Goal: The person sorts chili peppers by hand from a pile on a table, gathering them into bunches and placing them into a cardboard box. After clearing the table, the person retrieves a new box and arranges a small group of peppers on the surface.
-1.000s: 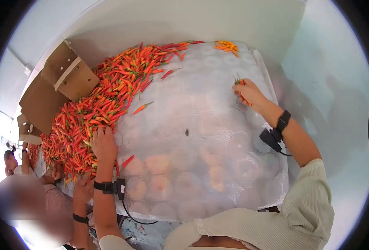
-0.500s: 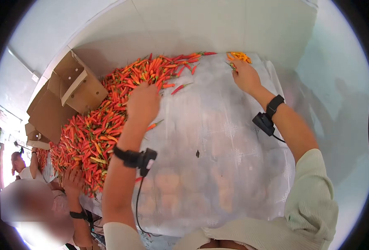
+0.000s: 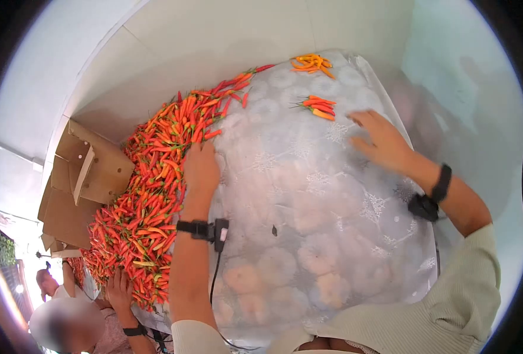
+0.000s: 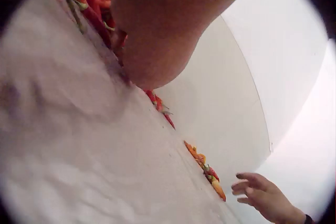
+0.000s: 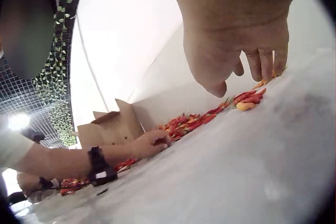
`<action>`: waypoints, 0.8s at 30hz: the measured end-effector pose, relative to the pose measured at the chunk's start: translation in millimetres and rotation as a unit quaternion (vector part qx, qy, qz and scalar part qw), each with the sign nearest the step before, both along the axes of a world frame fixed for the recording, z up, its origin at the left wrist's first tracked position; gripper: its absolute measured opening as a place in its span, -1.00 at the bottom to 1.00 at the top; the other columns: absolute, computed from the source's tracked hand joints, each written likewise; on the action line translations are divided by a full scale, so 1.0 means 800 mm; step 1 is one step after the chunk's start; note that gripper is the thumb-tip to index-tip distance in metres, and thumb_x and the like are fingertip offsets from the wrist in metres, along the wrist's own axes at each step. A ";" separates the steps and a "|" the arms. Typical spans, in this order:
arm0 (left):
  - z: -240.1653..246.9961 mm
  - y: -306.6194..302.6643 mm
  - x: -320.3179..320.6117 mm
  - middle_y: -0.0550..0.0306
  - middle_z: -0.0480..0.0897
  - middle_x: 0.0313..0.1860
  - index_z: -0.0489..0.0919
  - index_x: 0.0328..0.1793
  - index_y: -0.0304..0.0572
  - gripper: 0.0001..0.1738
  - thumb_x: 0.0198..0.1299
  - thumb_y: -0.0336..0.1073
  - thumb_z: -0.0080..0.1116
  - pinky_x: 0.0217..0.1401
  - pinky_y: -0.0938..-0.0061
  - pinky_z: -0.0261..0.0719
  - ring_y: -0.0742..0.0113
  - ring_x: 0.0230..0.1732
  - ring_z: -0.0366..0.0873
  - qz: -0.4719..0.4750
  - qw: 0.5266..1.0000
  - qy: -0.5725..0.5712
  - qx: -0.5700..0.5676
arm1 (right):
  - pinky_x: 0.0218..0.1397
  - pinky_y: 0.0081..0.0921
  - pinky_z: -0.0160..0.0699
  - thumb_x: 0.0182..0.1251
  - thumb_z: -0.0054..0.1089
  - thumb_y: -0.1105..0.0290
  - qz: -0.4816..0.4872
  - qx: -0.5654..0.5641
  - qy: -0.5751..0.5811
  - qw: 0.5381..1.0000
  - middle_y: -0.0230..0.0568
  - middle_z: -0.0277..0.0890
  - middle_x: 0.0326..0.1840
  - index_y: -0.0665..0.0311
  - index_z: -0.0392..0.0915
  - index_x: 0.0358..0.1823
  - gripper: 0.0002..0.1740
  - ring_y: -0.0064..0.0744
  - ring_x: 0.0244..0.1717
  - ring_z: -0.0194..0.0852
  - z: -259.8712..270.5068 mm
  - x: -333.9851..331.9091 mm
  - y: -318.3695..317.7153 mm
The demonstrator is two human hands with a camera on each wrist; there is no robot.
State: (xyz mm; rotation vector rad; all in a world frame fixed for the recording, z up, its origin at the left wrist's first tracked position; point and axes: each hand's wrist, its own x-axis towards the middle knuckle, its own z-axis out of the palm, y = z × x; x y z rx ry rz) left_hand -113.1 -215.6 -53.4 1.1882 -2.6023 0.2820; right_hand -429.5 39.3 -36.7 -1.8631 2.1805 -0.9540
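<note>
In the head view, my left hand (image 3: 202,171) is at the right edge of a large pile of red and orange chilies (image 3: 155,171), fingertips at the chilies. The right wrist view shows the left hand (image 5: 149,144) with bent fingers; whether they pinch a chili is unclear. My right hand (image 3: 385,141) hovers over the cloth with fingers spread and holds nothing. Left of its fingertips lies a small bunch of red and orange chilies (image 3: 320,107), stems pointing left. Beyond it is a small heap of yellow-orange chilies (image 3: 313,63).
A patterned white cloth (image 3: 285,194) under a clear cover spreads over the table, with a small dark speck (image 3: 274,230) on it. Cardboard boxes (image 3: 105,174) stand left of the pile. Another person's hand (image 3: 120,292) touches the pile's near end. Walls rise behind and at the right.
My right hand has let go of its chilies, which now lie on the cloth near the yellow-orange heap, and has drawn back to the right. My left hand moved farther up along the pile.
</note>
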 end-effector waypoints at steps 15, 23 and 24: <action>0.127 0.070 0.156 -0.06 0.51 -0.11 0.57 -0.12 -0.15 -0.73 0.02 -0.28 0.17 0.04 0.11 0.46 -0.06 0.01 0.47 0.099 0.991 0.036 -0.081 | -0.02 -0.32 0.46 0.08 0.21 0.55 0.030 -0.001 -0.071 0.997 -0.03 0.42 -0.06 0.31 0.40 0.07 -0.54 -0.14 -0.12 0.47 0.048 0.091 0.132; 0.230 -0.076 0.254 -0.14 0.52 0.14 0.43 0.16 -0.26 -0.41 -0.04 -0.24 0.26 0.21 0.16 0.40 -0.02 0.20 0.45 0.183 0.948 0.014 -0.259 | -0.12 -0.31 0.51 0.06 0.23 0.54 0.036 0.008 0.009 0.999 -0.03 0.49 -0.23 0.33 0.50 -0.13 -0.71 -0.08 -0.19 0.52 0.050 0.107 0.171; 0.243 -0.083 0.254 -0.17 0.51 0.17 0.42 0.18 -0.28 -0.35 -0.06 -0.19 0.30 0.24 0.18 0.40 -0.04 0.22 0.44 0.224 0.961 -0.011 -0.163 | -0.14 -0.31 0.51 0.07 0.22 0.54 0.028 0.014 0.005 0.999 -0.04 0.49 -0.24 0.33 0.50 -0.14 -0.72 -0.09 -0.21 0.52 0.052 0.109 0.177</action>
